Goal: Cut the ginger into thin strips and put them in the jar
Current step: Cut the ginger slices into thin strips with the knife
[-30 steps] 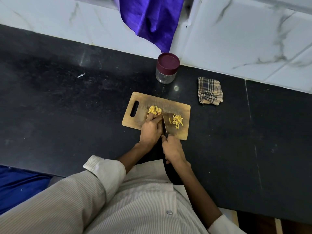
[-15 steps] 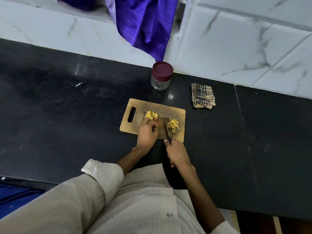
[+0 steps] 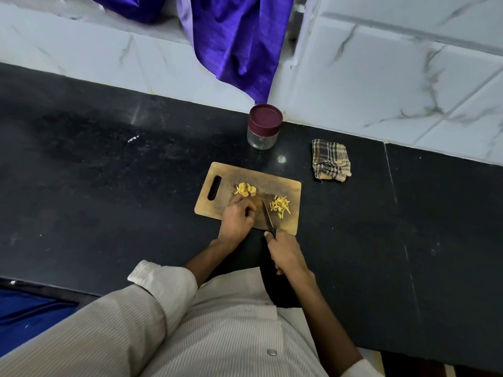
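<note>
You are in the middle of the cutting step. Your right hand (image 3: 285, 253) has its fingers wrapped around the handle of the knife (image 3: 268, 217), just off the near edge of the cutting board (image 3: 285, 186), and the blade lies across the board's middle, pointing away from you. Your left hand (image 3: 238, 217) rests on the board just left of the blade with its fingers curled down; whether they pin a piece of ginger under them cannot be told from here, since the fingertips hide whatever is there.

The ginger is in two lots on the board. The uncut slices (image 3: 245, 189) sit in a small heap toward the far side, touching the tips of your left fingers. The finished strips (image 3: 280, 206) lie in a loose pile just right of the blade. So the job looks partly done: some strips made, several slices not yet cut.

The jar (image 3: 264, 126) stands on the desk (image 3: 109, 172) beyond the board's far edge, with its maroon lid on, and nothing shows inside the glass. A folded checked cloth (image 3: 330, 160) lies off the board's far right corner.

Your next move, as I judge it, is to draw a slice under your left fingers, keep the tips tucked back from the edge, and bring the blade down in narrow cuts. The lid must come off before any strips go in.
</note>
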A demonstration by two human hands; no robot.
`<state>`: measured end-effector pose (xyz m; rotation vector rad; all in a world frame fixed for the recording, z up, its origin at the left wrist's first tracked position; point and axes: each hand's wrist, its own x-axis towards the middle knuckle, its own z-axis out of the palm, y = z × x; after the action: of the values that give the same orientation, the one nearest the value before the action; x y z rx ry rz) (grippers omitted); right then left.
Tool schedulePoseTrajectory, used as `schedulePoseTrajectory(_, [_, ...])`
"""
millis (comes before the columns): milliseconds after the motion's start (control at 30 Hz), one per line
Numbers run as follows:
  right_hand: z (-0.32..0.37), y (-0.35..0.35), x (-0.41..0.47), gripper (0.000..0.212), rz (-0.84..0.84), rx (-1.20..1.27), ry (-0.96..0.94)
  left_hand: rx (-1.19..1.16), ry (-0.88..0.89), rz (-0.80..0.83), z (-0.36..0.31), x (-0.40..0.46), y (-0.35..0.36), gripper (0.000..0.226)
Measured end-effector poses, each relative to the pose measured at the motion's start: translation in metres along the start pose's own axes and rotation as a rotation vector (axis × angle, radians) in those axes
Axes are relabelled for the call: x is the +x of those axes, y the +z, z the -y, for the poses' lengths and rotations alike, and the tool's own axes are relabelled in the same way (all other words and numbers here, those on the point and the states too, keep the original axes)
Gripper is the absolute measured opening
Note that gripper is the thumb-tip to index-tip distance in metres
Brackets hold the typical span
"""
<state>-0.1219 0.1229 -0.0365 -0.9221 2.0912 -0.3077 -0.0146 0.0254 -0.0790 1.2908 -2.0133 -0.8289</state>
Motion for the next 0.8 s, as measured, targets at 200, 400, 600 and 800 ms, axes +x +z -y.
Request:
schedulePoseTrajectory(200, [-0.003,-0.003,0.008,0.032,0.012,0.025,-0.063,0.026,0.039,-0.010,-0.004,-0.016,0.000,0.013])
schedulePoseTrajectory(400, [0.001,-0.010,0.014,0.033,0.006,0.047,-0.194,-0.017,-0.104,-0.005,-0.010,-0.032,-0.001,0.015])
schedulePoseTrajectory(600, [0.011,-0.020,0.024,0.033,0.021,0.052,-0.280,-0.154,-0.449,-0.109,-0.018,-0.017,-0.013,0.025])
schedulePoseTrajectory(800, [0.012,-0.021,0.032,0.035,0.058,0.014,-0.289,-0.161,-0.604,-0.187,-0.026,0.002,-0.018,0.013])
